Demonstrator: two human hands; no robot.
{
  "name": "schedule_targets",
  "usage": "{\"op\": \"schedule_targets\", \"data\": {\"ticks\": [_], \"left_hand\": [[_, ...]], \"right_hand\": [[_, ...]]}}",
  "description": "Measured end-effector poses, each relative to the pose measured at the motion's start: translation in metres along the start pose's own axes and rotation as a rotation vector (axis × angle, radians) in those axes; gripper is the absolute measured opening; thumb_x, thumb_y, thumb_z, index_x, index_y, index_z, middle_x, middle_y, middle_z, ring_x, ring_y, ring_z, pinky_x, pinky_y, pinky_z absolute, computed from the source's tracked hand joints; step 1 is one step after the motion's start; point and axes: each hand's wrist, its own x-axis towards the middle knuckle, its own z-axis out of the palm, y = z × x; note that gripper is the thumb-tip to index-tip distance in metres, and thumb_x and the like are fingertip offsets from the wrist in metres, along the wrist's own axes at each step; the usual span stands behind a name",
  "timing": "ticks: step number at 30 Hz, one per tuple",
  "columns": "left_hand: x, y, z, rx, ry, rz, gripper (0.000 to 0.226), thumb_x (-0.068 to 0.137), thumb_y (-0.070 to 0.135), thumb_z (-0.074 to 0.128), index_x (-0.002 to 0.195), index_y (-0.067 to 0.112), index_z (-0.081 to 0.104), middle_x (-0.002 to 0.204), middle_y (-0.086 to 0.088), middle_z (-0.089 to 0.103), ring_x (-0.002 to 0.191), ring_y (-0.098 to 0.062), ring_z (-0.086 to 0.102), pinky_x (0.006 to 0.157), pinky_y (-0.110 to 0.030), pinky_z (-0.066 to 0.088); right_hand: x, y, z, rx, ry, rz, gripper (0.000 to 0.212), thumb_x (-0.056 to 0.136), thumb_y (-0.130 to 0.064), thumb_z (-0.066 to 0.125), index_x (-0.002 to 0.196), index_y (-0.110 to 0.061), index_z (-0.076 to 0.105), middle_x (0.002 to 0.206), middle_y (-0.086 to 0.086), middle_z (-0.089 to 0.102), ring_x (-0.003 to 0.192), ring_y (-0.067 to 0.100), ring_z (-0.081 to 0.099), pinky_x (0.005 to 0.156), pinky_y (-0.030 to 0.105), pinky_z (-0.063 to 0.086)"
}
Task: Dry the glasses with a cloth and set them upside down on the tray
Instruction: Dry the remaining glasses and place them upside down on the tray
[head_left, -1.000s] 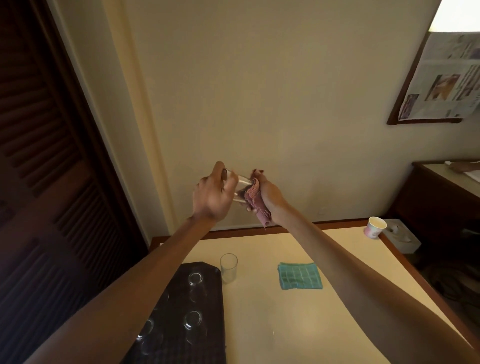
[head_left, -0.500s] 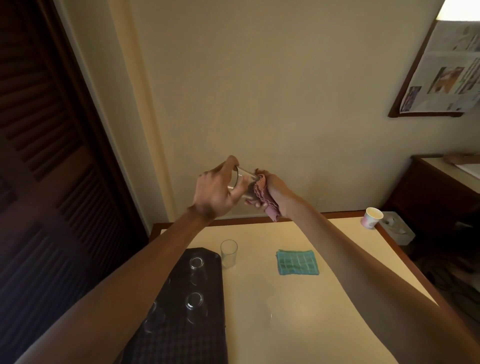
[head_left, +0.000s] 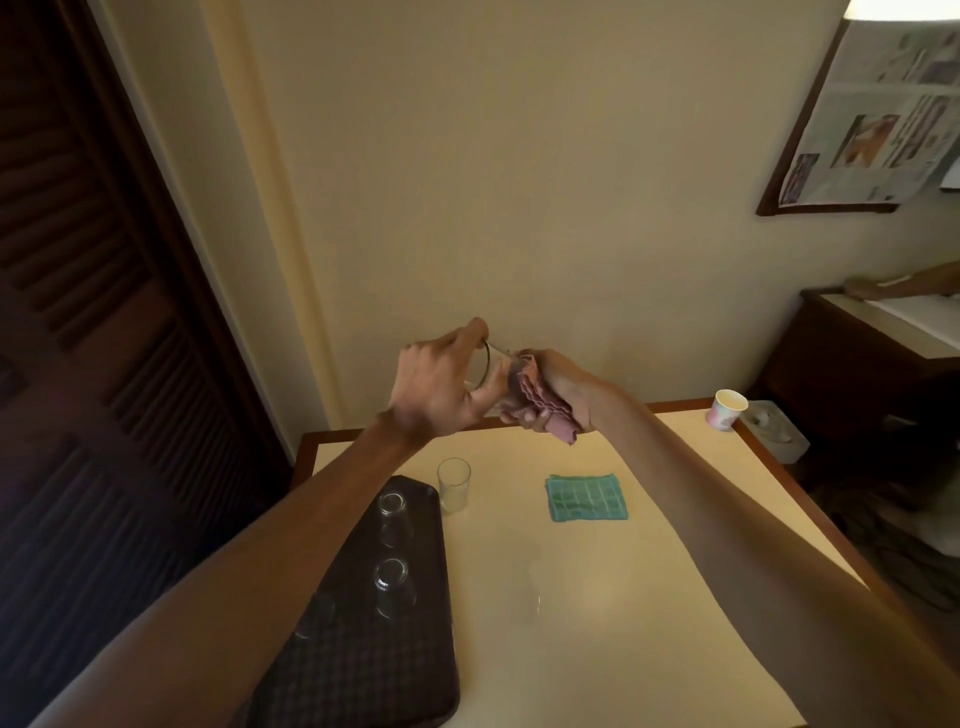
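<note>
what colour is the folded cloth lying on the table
Teal green with a grid pattern, seen in the head view.

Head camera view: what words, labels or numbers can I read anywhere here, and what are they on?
Nothing here can be read.
Newspaper, upper right: print too small and blurred to read.
Paper cup: pinkish pattern, no legible text.
Held glass and pink cloth: no lettering visible.
</note>
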Motion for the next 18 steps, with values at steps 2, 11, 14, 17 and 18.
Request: {"op": "schedule_targets", "data": {"ticks": [2, 11, 14, 17, 18], "left_hand": [[-0.007, 0.005, 0.007, 0.006, -0.023, -0.041, 0.044, 0.100, 0.052, 0.042, 0.102, 0.010, 0.054, 0.069, 0.010, 0.040, 0.050, -0.015, 0.039, 0.045, -0.024, 0.036], [-0.004, 0.053, 0.054, -0.040, -0.099, -0.646, 0.044, 0.098, 0.064, 0.028, 0.094, 0.023, 0.044, 0.074, 0.001, 0.059, 0.069, -0.029, 0.064, 0.071, -0.044, 0.059], [-0.007, 0.058, 0.075, -0.062, -0.140, -0.761, 0.052, 0.094, 0.071, 0.026, 0.097, 0.023, 0.046, 0.076, 0.001, 0.059, 0.074, -0.030, 0.065, 0.076, -0.049, 0.060], [-0.015, 0.073, 0.099, -0.137, -0.184, -0.855, 0.051, 0.100, 0.066, 0.034, 0.100, 0.017, 0.050, 0.081, -0.001, 0.060, 0.083, -0.032, 0.065, 0.080, -0.047, 0.056], [-0.018, 0.078, 0.107, -0.159, -0.197, -0.894, 0.049, 0.102, 0.062, 0.037, 0.101, 0.015, 0.051, 0.085, -0.003, 0.061, 0.087, -0.033, 0.065, 0.080, -0.045, 0.053]], "right_hand": [[-0.004, 0.007, 0.002, 0.002, 0.072, -0.028, 0.053, 0.102, -0.045, 0.030, 0.093, -0.002, 0.060, 0.067, 0.018, 0.064, 0.041, 0.017, 0.049, 0.031, 0.018, 0.035], [-0.001, 0.043, -0.028, -0.061, 0.466, -0.343, 0.059, 0.104, -0.051, 0.037, 0.089, -0.003, 0.068, 0.072, 0.010, 0.071, 0.060, 0.020, 0.068, 0.056, 0.026, 0.054], [-0.003, 0.059, -0.054, -0.240, 0.488, -0.336, 0.055, 0.101, -0.056, 0.041, 0.087, -0.010, 0.067, 0.093, 0.017, 0.071, 0.083, 0.032, 0.071, 0.081, 0.045, 0.057], [-0.010, 0.080, -0.088, -0.207, 0.438, -0.313, 0.051, 0.104, -0.048, 0.043, 0.088, -0.006, 0.065, 0.087, 0.019, 0.070, 0.067, 0.028, 0.070, 0.064, 0.035, 0.060], [-0.012, 0.086, -0.100, -0.209, 0.434, -0.295, 0.048, 0.105, -0.045, 0.043, 0.087, -0.006, 0.063, 0.082, 0.017, 0.067, 0.060, 0.023, 0.068, 0.055, 0.028, 0.057]]}}
